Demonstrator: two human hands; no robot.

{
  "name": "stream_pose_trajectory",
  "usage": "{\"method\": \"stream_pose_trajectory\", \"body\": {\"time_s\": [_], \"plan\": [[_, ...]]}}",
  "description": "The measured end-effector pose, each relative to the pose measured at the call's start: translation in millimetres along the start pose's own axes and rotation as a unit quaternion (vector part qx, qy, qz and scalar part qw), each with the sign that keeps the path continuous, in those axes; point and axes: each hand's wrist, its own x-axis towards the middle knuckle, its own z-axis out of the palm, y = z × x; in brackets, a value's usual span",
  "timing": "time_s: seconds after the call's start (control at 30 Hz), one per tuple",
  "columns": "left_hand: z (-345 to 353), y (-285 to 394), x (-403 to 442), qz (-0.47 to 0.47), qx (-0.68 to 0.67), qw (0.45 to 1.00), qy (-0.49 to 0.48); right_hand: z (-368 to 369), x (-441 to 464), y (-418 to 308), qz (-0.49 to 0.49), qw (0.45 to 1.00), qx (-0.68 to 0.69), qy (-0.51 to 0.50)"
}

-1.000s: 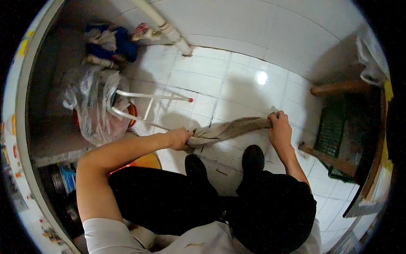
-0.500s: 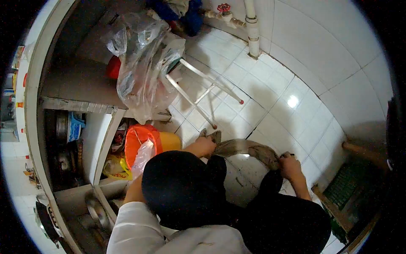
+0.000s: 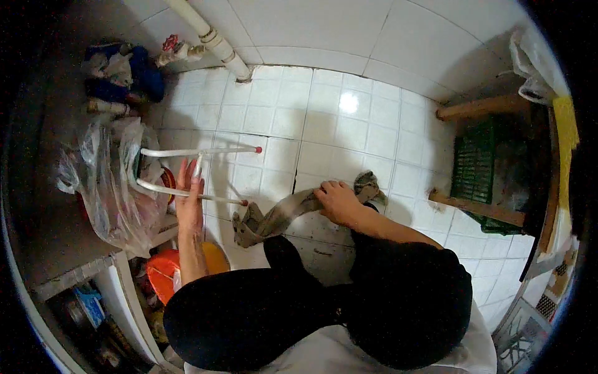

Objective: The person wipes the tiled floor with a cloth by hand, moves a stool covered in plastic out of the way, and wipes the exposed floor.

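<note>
A twisted grey-brown cloth [image 3: 268,223] lies across the white floor tiles in front of the feet. My right hand [image 3: 341,204] is closed on its middle, and a bunched end shows beyond the hand. To the left, my left hand [image 3: 189,202] is off the cloth, its fingers stretched out against the white metal legs [image 3: 218,151] of a stool. One leg crosses that hand, whose thumb I cannot make out clearly. A clear plastic bag [image 3: 118,187] covers the stool's other end.
Below the bag are an orange-lined bucket [image 3: 163,271] and a cabinet [image 3: 128,293]. A pipe [image 3: 218,47] and a blue cloth bundle [image 3: 124,71] are at the back left. A green crate [image 3: 474,165] and a wooden bar [image 3: 479,209] stand on the right.
My left hand has let go of the cloth and moved to the stool legs. My right hand has moved from the cloth's right end to its middle. The view has turned.
</note>
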Motion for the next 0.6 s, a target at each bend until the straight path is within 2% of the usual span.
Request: {"method": "stream_pose_trajectory", "body": {"time_s": [0.03, 0.13, 0.17, 0.27, 0.37, 0.43, 0.47, 0.5, 0.6], "plan": [[-3.0, -3.1, 4.4, 0.007, -0.053, 0.999, 0.001, -2.7, -0.6, -3.0, 0.005, 1.0, 0.024, -0.001], [-9.2, -8.9, 4.7, -0.015, -0.086, 0.996, -0.011, 8.5, -10.6, 7.8, 0.006, 0.995, -0.083, 0.053], [-9.4, -10.5, 4.7, -0.02, -0.102, 0.995, -0.01, 11.1, -13.2, 10.8, 0.012, 0.996, -0.08, 0.047], [8.7, 7.1, -9.5, -0.05, -0.025, 0.996, 0.074, 9.9, -17.1, 21.4, 0.033, 0.994, -0.097, 0.039], [-10.3, -67.0, -23.0, -0.059, 0.063, 0.975, 0.206, 10.3, -22.3, 33.0, 0.063, 0.988, -0.131, 0.059], [9.8, -108.1, -57.5, -0.013, 0.214, 0.966, 0.146, -5.5, -32.6, 39.5, 0.082, 0.984, -0.134, 0.086], [40.4, -96.1, -80.4, -0.088, 0.211, 0.971, 0.07, -13.5, -39.5, 44.1, 0.088, 0.983, -0.141, 0.084], [47.1, -107.4, -99.5, 0.088, 0.379, 0.921, -0.028, -21.8, -47.7, 49.7, 0.094, 0.981, -0.149, 0.08], [57.2, -129.2, -120.9, 0.153, 0.572, 0.799, -0.107, -22.8, -54.5, 70.4, 0.103, 0.982, -0.156, 0.015]]}}
